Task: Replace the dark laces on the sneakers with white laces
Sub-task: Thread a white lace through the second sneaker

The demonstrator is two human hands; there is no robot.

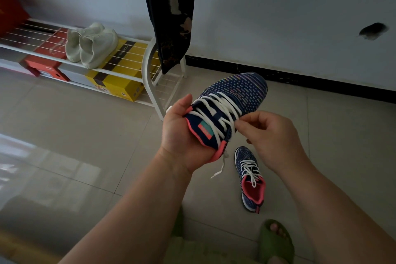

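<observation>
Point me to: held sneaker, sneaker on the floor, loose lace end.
held sneaker [242, 90], head view, knit toe area
sneaker on the floor [244, 154], head view, toe knit
loose lace end [217, 172], head view, dangling tip

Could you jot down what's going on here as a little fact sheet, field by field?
Held shoe: navy knit sneaker, white lace threaded through it
Left hand: grips the sneaker's heel end
Right hand: pinches the lace near the eyelets
Loose end: hangs below the heel
Other sneaker: on the tiled floor, white-laced
Shoe rack: pale shoes on top, boxes beneath
</observation>
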